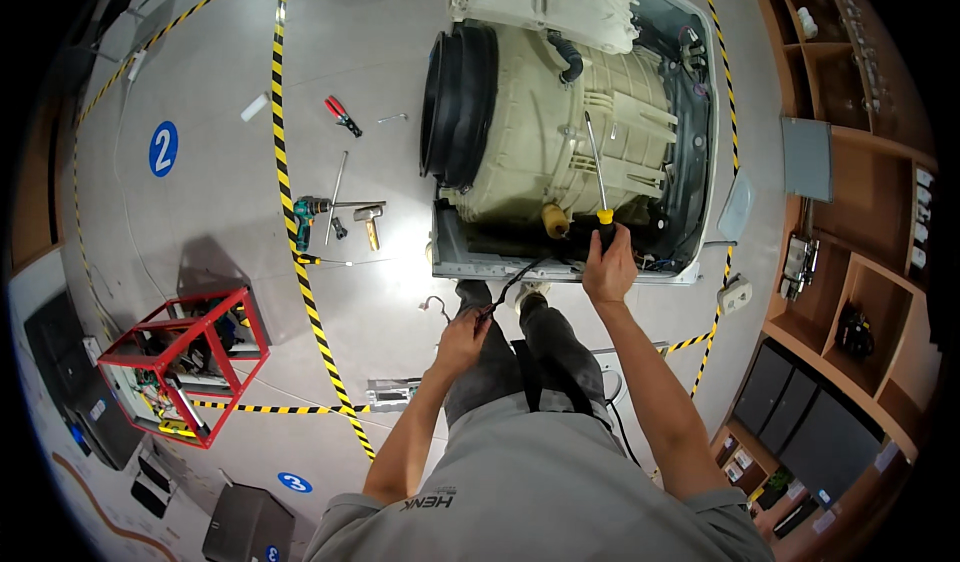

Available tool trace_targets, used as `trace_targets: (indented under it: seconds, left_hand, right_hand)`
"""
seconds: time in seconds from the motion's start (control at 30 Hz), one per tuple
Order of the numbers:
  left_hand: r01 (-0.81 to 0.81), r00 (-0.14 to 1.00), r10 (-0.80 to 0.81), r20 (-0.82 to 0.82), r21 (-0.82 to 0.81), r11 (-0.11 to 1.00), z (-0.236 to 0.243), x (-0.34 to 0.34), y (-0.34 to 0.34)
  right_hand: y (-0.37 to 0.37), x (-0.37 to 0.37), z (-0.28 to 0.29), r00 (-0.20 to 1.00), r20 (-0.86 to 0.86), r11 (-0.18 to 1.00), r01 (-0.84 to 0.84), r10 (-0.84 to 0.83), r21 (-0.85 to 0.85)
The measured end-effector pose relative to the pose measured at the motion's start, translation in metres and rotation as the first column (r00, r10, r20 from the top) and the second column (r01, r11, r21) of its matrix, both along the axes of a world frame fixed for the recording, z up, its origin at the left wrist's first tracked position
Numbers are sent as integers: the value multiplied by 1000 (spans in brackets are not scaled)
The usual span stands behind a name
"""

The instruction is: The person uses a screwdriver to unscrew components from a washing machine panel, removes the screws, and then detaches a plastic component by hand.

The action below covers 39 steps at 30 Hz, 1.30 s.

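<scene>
An opened washing machine lies before me, its cream plastic tub exposed inside a grey metal cabinet. At the tub's left end is a wide black rubber ring. My right hand is closed around the handle of a screwdriver; its shaft points away from me, over the tub. Near the cabinet's front left, my left hand is closed on a dark wiring harness that runs into the machine. A loose connector end sticks out to the left of that hand.
Red-handled pliers, a cordless drill and a hammer lie on the floor at left. Beyond striped tape stands a red metal frame. Wooden shelves line the right. A power strip sits beside the machine.
</scene>
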<state>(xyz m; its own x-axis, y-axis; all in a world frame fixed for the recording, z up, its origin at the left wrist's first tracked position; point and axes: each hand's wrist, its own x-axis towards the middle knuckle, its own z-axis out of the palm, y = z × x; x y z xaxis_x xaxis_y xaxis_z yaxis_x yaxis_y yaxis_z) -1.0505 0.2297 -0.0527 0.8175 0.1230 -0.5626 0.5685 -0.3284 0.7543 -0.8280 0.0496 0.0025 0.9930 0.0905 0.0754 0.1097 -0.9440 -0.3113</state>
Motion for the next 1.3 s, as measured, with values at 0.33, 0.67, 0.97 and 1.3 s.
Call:
trace_targets:
  seconds: [0.33,0.67,0.97,1.3]
  left_hand:
    - [4,1000,-4,9,32,999,-2,6,-1]
    - [12,1000,-12,-17,6,1000,-5,8,-1]
    - [15,1000,-15,-9,7,1000,-7,6,-5]
    - [-1,999,0,38,19,1000,-6,6,-6]
  right_hand:
    - [1,2,0,998,54,999,-26,24,26]
    - [0,3,0,999,40,1000,-27,26,12]
    - [1,3,3,998,46,999,-34,33,29]
    - [0,3,3,999,32,999,-43,42,22]
